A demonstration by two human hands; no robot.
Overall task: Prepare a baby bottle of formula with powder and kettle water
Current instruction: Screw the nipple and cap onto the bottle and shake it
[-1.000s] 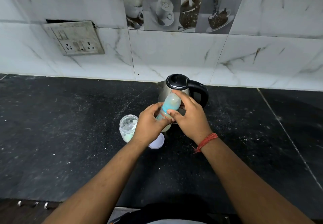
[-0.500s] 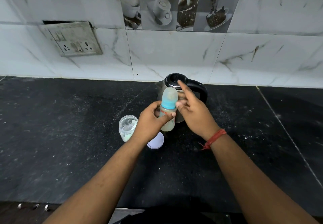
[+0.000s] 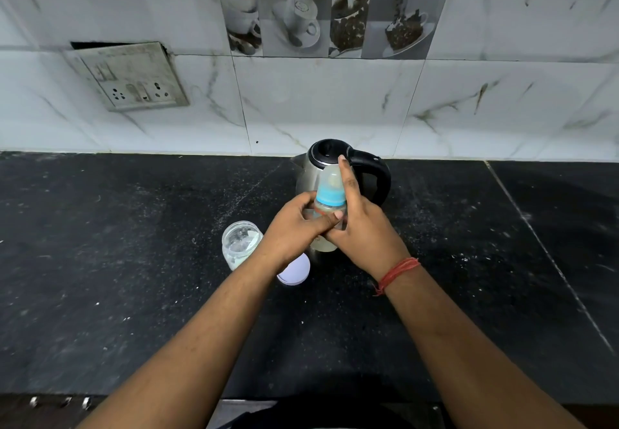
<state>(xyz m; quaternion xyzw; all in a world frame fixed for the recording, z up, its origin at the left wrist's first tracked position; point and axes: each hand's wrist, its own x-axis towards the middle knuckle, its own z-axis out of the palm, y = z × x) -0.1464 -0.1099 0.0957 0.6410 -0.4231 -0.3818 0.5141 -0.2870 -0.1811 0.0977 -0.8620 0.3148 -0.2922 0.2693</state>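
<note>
Both hands meet over the dark desk (image 3: pixel 134 261), holding one baby bottle (image 3: pixel 330 209) between them. Left hand (image 3: pixel 294 231): fingers curled round the lower body of the bottle, thumb laid across its front. Right hand (image 3: pixel 363 227): palm against the right side of the bottle, forefinger stretched straight up along the clear cap, the other fingers tucked under the bottle; this hand supports rather than clamps. Bottle is upright, blue collar and clear cap on, with pale cloudy liquid visible in the lower part. Directly behind the hands stands a steel kettle (image 3: pixel 306 177), black lid closed, black handle to the right of the right forefinger. Just left of the left wrist sits an open clear jar (image 3: pixel 239 244) with white powder at the bottom. A white lid (image 3: pixel 294 272) lies flat on the desk under the left wrist, partly hidden by it. A red thread band (image 3: pixel 397 274) circles the right wrist.
</note>
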